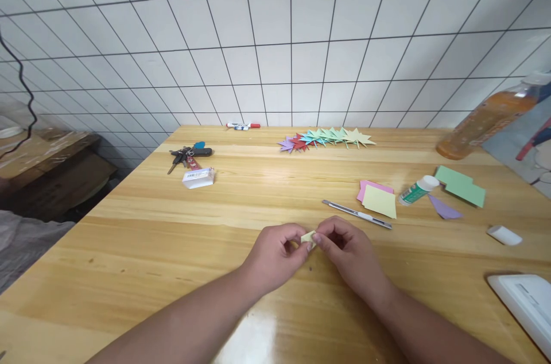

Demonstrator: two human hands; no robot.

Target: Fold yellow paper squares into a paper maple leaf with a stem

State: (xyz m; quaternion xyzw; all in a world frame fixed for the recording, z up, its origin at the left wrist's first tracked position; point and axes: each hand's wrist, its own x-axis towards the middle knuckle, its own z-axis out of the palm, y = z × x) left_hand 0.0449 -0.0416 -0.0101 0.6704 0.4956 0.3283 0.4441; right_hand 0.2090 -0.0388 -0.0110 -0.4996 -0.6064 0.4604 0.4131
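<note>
A small folded piece of pale yellow paper [307,237] is pinched between my two hands, just above the wooden table. My left hand [275,252] grips its left side with thumb and forefinger. On the other side my right hand [348,246] presses the paper's right end between thumb and fingertips. Beyond the right hand lies a craft knife [357,214], slanting down to the right. Near it are square yellow paper sheets [379,202] on top of pink paper [364,189]. The paper's finer folds are partly covered by my fingers.
Folded paper stars [329,136] line the back edge, with a marker [243,126] further left. Keys [187,154] and a small white box [198,177] lie left. At right: glue stick [419,190], green paper [465,189], purple paper [444,208], white cap [504,235], bottle [486,123], white device [523,304].
</note>
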